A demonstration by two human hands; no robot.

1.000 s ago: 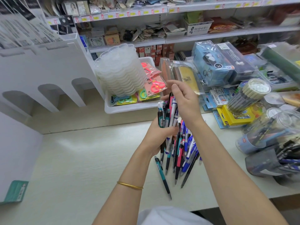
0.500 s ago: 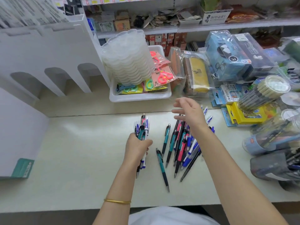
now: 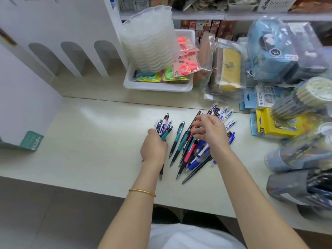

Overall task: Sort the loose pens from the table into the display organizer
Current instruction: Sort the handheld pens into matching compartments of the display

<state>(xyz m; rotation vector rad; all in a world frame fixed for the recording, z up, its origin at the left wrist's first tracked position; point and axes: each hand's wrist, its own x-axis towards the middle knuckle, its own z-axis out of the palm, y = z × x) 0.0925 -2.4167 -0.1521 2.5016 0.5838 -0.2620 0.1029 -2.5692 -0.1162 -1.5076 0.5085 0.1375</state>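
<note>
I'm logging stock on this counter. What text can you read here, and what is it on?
"A", in blue: white pens gripped in the left hand.
"PIIHAO": blue-and-white pack.
"12": corner of the yellow box.
Too blurred to read: round sticker on the blue pouch, print on the shelf box, green label at left.

Open table [image 3: 89,150] left; tubs [image 3: 294,159], seemingly, right

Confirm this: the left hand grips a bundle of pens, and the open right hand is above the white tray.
One point is wrong. The head view shows the left hand gripping a bundle, but the open right hand is above the loose pens, not the white tray farther back.
</note>
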